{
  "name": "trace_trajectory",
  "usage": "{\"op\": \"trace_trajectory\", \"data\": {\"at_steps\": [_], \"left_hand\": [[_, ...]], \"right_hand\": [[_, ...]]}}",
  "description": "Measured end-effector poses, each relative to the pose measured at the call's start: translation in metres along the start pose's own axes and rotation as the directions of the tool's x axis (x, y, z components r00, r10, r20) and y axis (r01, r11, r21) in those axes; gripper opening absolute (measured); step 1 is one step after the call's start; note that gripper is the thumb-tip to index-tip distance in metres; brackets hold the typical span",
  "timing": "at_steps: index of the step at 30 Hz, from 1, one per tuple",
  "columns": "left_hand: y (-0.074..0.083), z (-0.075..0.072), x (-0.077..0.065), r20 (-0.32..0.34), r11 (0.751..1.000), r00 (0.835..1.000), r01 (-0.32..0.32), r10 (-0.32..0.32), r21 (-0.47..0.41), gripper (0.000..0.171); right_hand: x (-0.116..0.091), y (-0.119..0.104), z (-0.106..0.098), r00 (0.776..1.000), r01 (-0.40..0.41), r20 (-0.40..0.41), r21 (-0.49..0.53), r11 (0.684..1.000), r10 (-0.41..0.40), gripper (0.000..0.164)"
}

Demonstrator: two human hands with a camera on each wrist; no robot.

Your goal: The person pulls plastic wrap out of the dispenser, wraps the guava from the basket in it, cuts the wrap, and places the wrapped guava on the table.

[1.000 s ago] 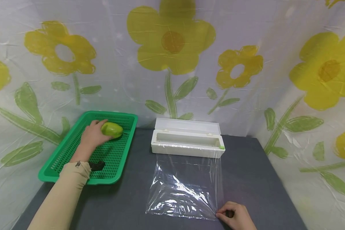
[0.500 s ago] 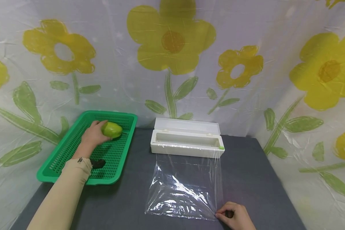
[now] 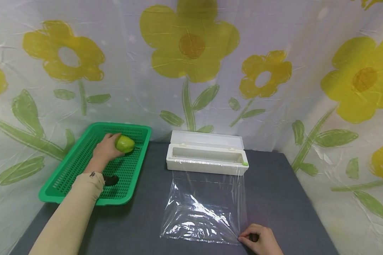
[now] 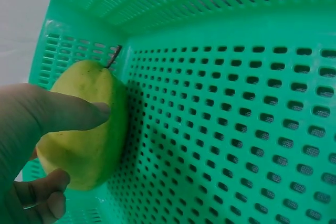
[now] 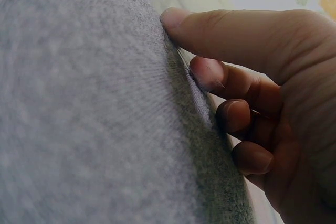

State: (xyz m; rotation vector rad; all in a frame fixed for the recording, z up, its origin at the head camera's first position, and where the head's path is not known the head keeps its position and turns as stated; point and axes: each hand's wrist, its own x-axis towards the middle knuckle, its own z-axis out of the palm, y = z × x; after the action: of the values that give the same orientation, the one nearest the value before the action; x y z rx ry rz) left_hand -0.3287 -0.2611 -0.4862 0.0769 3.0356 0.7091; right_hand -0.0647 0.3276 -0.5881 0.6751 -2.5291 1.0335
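Backdrop (image 3: pixel 131 71): yellow flowers on pale sheeting, behind a dark worktop (image 3: pixel 140 226).
Green fruit (image 3: pixel 125 144): far right inside the green basket (image 3: pixel 124 173), scene left.
Left hand (image 3: pixel 106 148): thumb and fingers gripping the fruit.
Right hand (image 3: pixel 261 239): pinching the near right corner of the clear film (image 3: pixel 201 209).
White box (image 3: pixel 207 167): far middle, lid raised, film stretching nearward from it.

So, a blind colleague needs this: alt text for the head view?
A person's left fingers hold a green fruit in a green basket; right fingers pinch the corner of clear film stretched from an open white box.
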Motion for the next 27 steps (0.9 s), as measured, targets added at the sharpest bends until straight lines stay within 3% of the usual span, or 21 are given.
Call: {"op": "trace_trajectory", "data": {"at_steps": [5,10,27], "left_hand": [[-0.006,0.005,0.005,0.004,1.000,1.000,0.000,0.000,0.019,0.092],[-0.012,0.007,0.008,-0.003,1.000,1.000,-0.011,0.011,0.027,0.092],[-0.023,0.013,0.019,0.033,0.998,0.999,-0.015,0.013,0.065,0.102]], "right_hand": [[0.000,-0.002,0.000,1.000,-0.007,0.008,0.005,1.000,0.007,0.027],[0.000,-0.002,0.000,1.000,-0.017,-0.004,-0.005,1.000,0.017,0.034],[0.001,0.001,0.001,1.000,0.024,-0.010,0.014,1.000,-0.024,0.034]]}}
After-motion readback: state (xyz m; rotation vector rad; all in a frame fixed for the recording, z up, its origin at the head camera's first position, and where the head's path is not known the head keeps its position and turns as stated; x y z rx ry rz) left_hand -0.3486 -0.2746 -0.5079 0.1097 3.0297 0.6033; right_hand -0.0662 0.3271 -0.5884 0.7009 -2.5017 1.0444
